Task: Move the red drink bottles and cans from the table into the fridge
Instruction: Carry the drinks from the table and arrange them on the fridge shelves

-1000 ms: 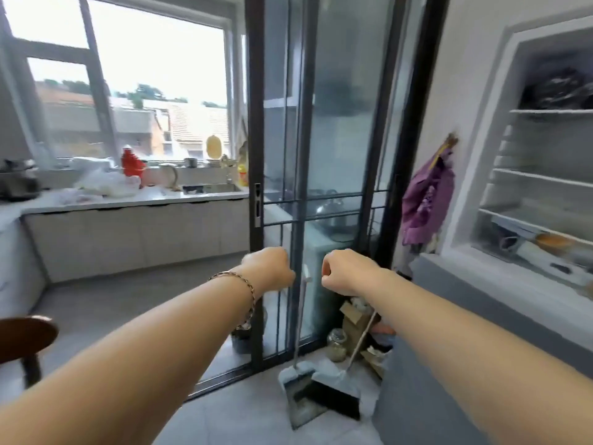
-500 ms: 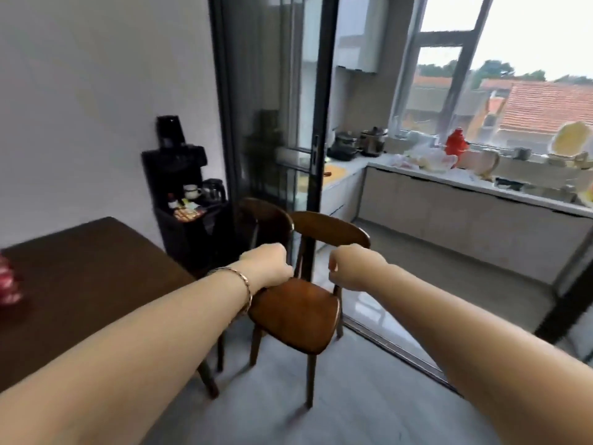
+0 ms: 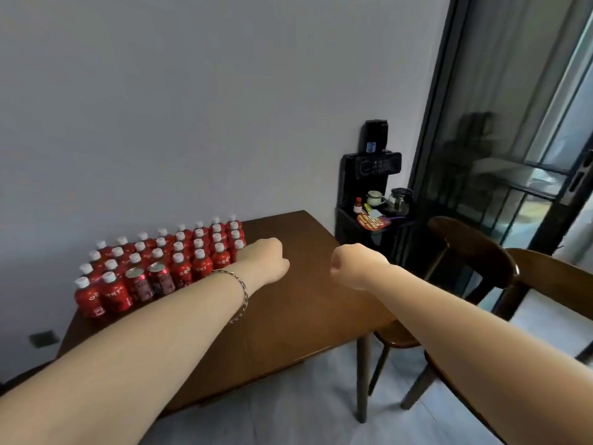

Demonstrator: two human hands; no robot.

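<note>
1. Left hand (image 3: pixel 266 263) is balled into a fist and holds nothing. It hangs over the tabletop (image 3: pixel 305 303), just beside the right end of the drinks, and does not seem to touch any of them.
2. Right hand (image 3: pixel 349 268) is likewise curled up and empty, over bare wood and well apart from the drinks.
3. Bottles (image 3: pixel 179 271), red with white caps, stand upright in tight rows at the rear left of the tabletop, close to the wall. Two cans (image 3: pixel 138 285) stand in the front row among them.
4. No fridge is in view.
5. The bottles look small, stiff and probably full, so each should feel fairly heavy for its size. The glossy red wrap may be slippery. The best hold is likely round the body below the shoulder rather than by the cap.
6. They are packed side by side, which leaves little room for fingers round an inner bottle. The front row or the right end looks like the easiest place to start.
7. The cans probably have thin walls that dent under a hard squeeze. A light wrap round the middle should suit them, kept upright.
8. Lifting one carelessly could tip its neighbours.
</note>
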